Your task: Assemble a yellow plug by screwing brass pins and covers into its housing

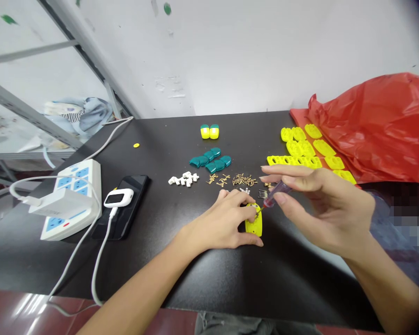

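My left hand (230, 218) is closed around a yellow plastic shell (254, 228) and presses it on the dark table. Between the thumb and fingers of my right hand (321, 204) is a screwdriver (279, 191) with a clear purplish handle. Its shaft slants down to the left, and the tip meets the inside of the shell by my left fingers; the exact contact spot is partly covered. Just beyond my hands lie brass-coloured screws (243, 180), small brass clips (224, 180), white plastic pieces (184, 179) and thin metal pins (263, 194).
Teal covers (211, 160) and two yellow-and-teal assembled pieces (209, 132) sit farther back. More yellow shells (300, 148) lie at right beside a red plastic bag (373, 125). On the left are a power strip (94, 177), a phone (134, 204) with a small white device (118, 198), and loose cables.
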The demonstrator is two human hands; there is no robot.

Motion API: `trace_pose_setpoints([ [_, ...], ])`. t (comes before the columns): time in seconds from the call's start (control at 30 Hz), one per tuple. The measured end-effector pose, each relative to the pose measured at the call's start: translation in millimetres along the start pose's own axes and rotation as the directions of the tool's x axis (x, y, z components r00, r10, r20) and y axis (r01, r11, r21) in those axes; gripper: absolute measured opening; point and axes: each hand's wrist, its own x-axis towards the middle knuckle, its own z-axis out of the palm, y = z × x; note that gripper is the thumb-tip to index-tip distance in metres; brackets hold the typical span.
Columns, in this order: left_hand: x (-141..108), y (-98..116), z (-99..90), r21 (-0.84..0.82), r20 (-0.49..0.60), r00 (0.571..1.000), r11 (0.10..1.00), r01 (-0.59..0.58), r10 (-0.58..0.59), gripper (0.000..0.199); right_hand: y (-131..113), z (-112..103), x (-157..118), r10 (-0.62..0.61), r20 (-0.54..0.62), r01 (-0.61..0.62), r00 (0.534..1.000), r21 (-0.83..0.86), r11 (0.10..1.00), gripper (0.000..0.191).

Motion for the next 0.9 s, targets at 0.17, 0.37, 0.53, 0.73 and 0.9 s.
trace_pose_setpoints([
  [0.17,0.0,-0.9,0.9,-0.009,-0.014,1.000,1.000,-0.003,0.003,0.041,-1.2,1.1,1.7,0.002,-0.059,-0.002,0.998,-0.013,1.000,0.027],
  [0.37,-0.3,-0.6,0.6,-0.009,-0.013,1.000,1.000,-0.003,0.003,0.042,0.0,-1.4,0.1,-0.028,-0.010,0.028,1.000,-0.040,0.999,0.034],
  [0.53,-0.6,-0.9,1.0,-0.010,-0.020,1.000,1.000,-0.005,0.005,0.042,-0.1,0.3,1.4,-0.011,-0.023,0.011,1.000,-0.010,1.000,0.028],
  [0.73,-0.3,-0.3,0.8,-0.015,-0.013,1.000,1.000,0.007,-0.007,0.041,-0.1,-1.3,1.9,-0.060,0.003,0.060,0.998,-0.032,0.998,0.035],
  [0.9,-0.2,0.1,0.5,-0.016,-0.013,1.000,1.000,0.005,-0.005,0.041,-1.4,-0.5,0.7,-0.003,0.035,0.003,0.999,-0.004,1.000,0.030],
])
